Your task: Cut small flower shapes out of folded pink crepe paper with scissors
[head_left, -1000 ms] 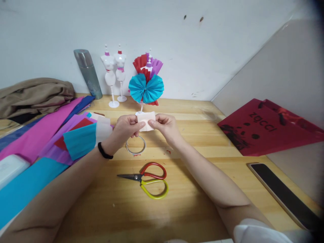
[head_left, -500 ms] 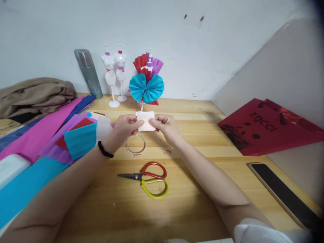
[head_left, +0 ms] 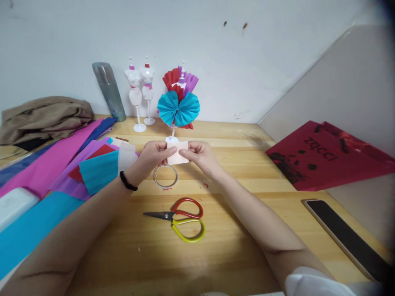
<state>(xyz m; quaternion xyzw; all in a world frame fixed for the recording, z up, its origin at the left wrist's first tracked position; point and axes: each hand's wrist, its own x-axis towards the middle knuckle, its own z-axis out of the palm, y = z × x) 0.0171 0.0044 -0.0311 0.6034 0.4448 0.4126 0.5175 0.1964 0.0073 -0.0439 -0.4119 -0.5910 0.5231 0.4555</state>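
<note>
My left hand and my right hand both pinch a small pale pink piece of paper, held up above the wooden table. The left hand grips its left edge and the right hand its right edge. A black band sits on my left wrist. Just below the paper a tape ring lies flat on the table. Scissors with one red and one yellow handle lie nearer to me, blades pointing left.
A mannequin dressed in blue, red and purple paper fans stands behind my hands, with two bare white mannequins and a metal flask to its left. Coloured crepe sheets cover the left. A red bag and phone are right.
The paper looks narrower now than a second ago, and my two hands have drawn slightly closer together on it.
</note>
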